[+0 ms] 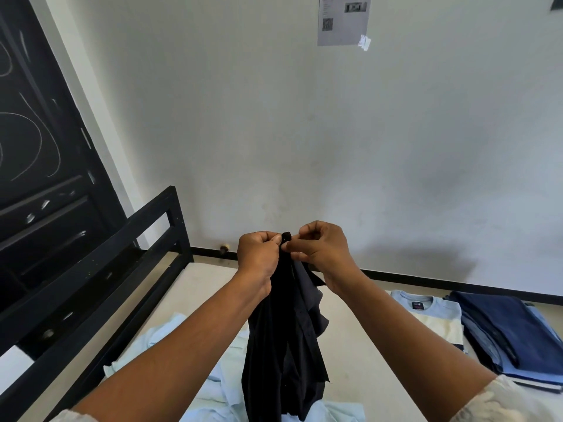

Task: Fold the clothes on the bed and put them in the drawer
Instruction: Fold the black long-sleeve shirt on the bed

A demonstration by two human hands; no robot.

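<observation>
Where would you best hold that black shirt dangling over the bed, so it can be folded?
Probably along its top edge, from above. The left hand and right hand both pinch the black shirt at one bunched spot, so it hangs as a narrow, twisted drape. Pinching the two shoulder ends apart instead should let it fall flat above the bed.

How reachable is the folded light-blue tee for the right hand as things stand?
Probably not yet: right hand and left hand both pinch the black shirt. Nothing lies between it and the light-blue tee, so once freed, likely yes.
</observation>
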